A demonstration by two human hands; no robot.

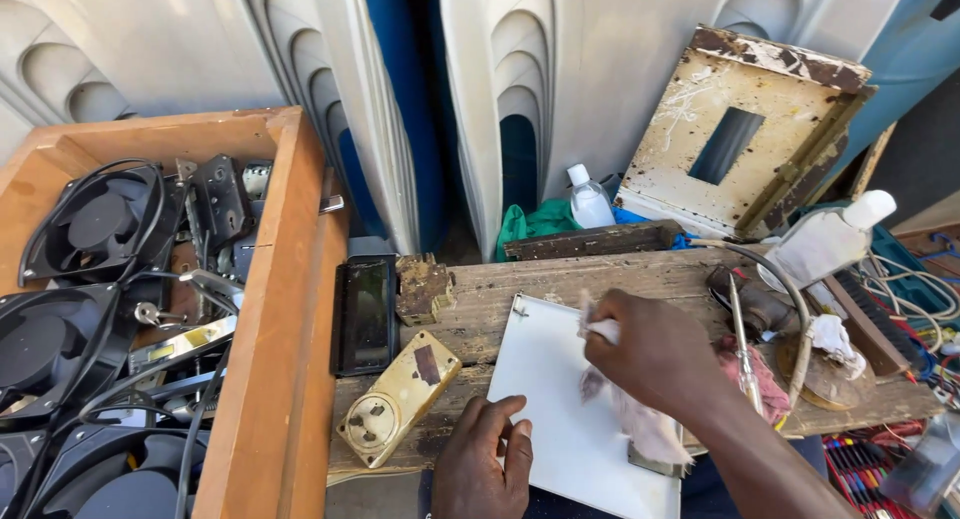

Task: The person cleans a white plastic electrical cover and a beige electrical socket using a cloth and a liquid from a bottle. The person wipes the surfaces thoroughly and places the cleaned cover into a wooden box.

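Note:
A flat white panel (555, 379) lies on a worn wooden bench top (640, 279). My right hand (655, 357) is closed around a pale, dirty rag (640, 424) and presses it against the panel's upper right part. My left hand (485, 464) rests on the panel's lower left corner with its fingers spread flat, holding it down. A yellowish metal part with a round dial (398, 399) sits just left of the panel.
An open wooden box (290, 279) on the left holds black fans (95, 224), cables and metal parts. A dark rectangular device (365, 314) lies beside it. White plastic bottles (588, 199), a screwdriver (742, 354), a hose and wires crowd the right side.

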